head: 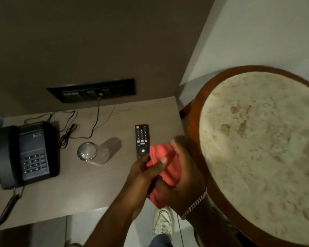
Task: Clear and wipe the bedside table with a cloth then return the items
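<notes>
A coral-red cloth (165, 166) is bunched between both my hands above the right front part of the beige bedside table (82, 191). My left hand (144, 172) pinches its left edge, thumb on top. My right hand (184, 173) wraps around it from the right, a silver chain at the wrist. On the table lie a black remote (141, 138) just left of the cloth, an empty clear glass (87, 151) in the middle, and a black desk phone (27, 154) at the left.
A round marble-topped table with a wooden rim (196, 122) stands close on the right. A black switch panel (91, 90) sits on the wall, with a thin cable (96, 120) trailing onto the bedside table. The phone's coiled cord (5, 209) hangs off the left front. My white shoe (162, 221) is below.
</notes>
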Motion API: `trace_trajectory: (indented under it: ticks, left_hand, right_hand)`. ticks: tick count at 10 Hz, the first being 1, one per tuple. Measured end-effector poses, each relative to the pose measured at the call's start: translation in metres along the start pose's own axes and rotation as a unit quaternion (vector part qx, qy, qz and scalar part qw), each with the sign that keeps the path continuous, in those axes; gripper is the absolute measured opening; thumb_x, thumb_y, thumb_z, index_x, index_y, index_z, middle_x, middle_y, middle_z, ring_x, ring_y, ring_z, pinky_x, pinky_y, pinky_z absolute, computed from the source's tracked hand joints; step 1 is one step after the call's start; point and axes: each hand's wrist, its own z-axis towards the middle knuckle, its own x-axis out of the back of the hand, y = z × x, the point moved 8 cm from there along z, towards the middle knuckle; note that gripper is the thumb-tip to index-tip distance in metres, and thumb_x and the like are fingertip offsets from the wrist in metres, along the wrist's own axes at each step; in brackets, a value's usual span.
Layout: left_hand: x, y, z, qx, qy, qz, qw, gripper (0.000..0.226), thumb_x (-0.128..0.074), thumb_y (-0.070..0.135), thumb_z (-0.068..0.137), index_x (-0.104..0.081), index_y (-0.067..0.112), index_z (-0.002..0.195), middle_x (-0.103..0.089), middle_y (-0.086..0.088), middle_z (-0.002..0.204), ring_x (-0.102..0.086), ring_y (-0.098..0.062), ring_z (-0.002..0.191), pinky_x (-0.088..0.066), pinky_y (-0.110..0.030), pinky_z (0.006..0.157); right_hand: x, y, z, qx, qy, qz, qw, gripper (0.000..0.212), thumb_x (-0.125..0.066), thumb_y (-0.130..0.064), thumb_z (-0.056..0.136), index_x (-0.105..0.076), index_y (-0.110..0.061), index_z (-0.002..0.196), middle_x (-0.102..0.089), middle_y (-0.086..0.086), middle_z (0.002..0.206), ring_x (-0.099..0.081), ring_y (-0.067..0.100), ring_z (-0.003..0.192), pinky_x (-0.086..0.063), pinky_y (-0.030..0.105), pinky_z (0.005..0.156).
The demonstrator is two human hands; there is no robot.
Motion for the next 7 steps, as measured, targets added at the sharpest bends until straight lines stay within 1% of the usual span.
trace_trajectory:
  ticks: [1, 2, 3, 4, 5, 6, 7]
  left_hand:
    - [-0.019, 0.003, -0.013, 0.014, -0.005, -0.036, 0.999, 0.034, -0.062, 0.011, 0.09, -0.064, 0.01, 0.124, -0.074, -0.017, 0.112, -0.071, -0.033, 0.102, -0.058, -0.038, 0.079]
    - [-0.061, 0.007, -0.01, 0.008, -0.025, -0.045, 0.999, 0.032, -0.057, 0.005, 0.092, -0.066, 0.013, 0.122, -0.074, -0.015, 0.114, -0.071, -0.031, 0.104, -0.059, -0.042, 0.083]
    - [-0.08, 0.01, 0.002, -0.026, 0.026, 0.025, 0.999, 0.028, -0.061, 0.004, 0.091, -0.069, 0.019, 0.113, -0.076, -0.012, 0.108, -0.071, -0.029, 0.101, -0.059, -0.045, 0.086]
    - [-0.107, 0.006, 0.026, -0.073, 0.111, 0.114, 0.985, 0.028, -0.064, 0.001, 0.088, -0.069, 0.016, 0.112, -0.074, -0.01, 0.105, -0.07, -0.027, 0.099, -0.058, -0.043, 0.089]
    - [-0.114, 0.007, 0.037, -0.086, 0.115, 0.13, 0.981, 0.035, -0.061, -0.002, 0.089, -0.064, 0.014, 0.12, -0.072, -0.006, 0.107, -0.07, -0.017, 0.099, -0.057, -0.039, 0.091]
    - [-0.098, 0.027, 0.026, -0.133, 0.128, 0.162, 0.969, 0.036, -0.058, -0.006, 0.09, -0.062, 0.016, 0.119, -0.07, 0.004, 0.099, -0.067, -0.001, 0.09, -0.054, -0.022, 0.081]
    - [-0.086, 0.055, 0.004, -0.182, 0.146, 0.223, 0.946, 0.034, -0.059, -0.002, 0.091, -0.062, 0.021, 0.116, -0.069, 0.007, 0.103, -0.066, -0.006, 0.099, -0.05, -0.012, 0.078]
  right_hand:
    - [0.025, 0.002, -0.003, -0.019, -0.004, 0.06, 0.998, 0.083, -0.066, -0.042, 0.069, -0.036, -0.022, 0.144, -0.049, -0.003, 0.144, -0.047, 0.007, 0.131, -0.046, 0.028, 0.104]
    - [0.081, 0.05, -0.011, -0.172, 0.065, 0.199, 0.962, 0.081, -0.077, -0.041, 0.067, -0.037, -0.038, 0.137, -0.059, -0.017, 0.131, -0.057, -0.003, 0.117, -0.053, 0.014, 0.083]
    - [0.098, 0.087, -0.016, -0.235, 0.086, 0.215, 0.944, 0.074, -0.084, -0.026, 0.068, -0.044, -0.038, 0.128, -0.073, -0.02, 0.096, -0.064, -0.01, 0.094, -0.051, 0.006, 0.065]
    - [0.116, 0.134, -0.017, -0.274, 0.146, 0.142, 0.94, 0.066, -0.08, -0.014, 0.073, -0.05, -0.028, 0.129, -0.073, -0.007, 0.088, -0.066, -0.003, 0.077, -0.051, 0.011, 0.059]
    - [0.119, 0.149, -0.011, -0.29, 0.152, 0.081, 0.941, 0.061, -0.077, -0.021, 0.076, -0.049, -0.027, 0.131, -0.071, 0.001, 0.099, -0.066, 0.011, 0.084, -0.049, 0.017, 0.067]
    - [0.115, 0.146, -0.006, -0.309, 0.121, -0.037, 0.942, 0.059, -0.071, -0.027, 0.08, -0.048, -0.014, 0.133, -0.063, 0.015, 0.123, -0.059, 0.032, 0.11, -0.045, 0.034, 0.091]
    - [0.113, 0.119, 0.001, -0.28, 0.083, -0.088, 0.952, 0.07, -0.068, -0.035, 0.081, -0.039, -0.01, 0.139, -0.049, 0.018, 0.14, -0.045, 0.035, 0.127, -0.042, 0.048, 0.103]
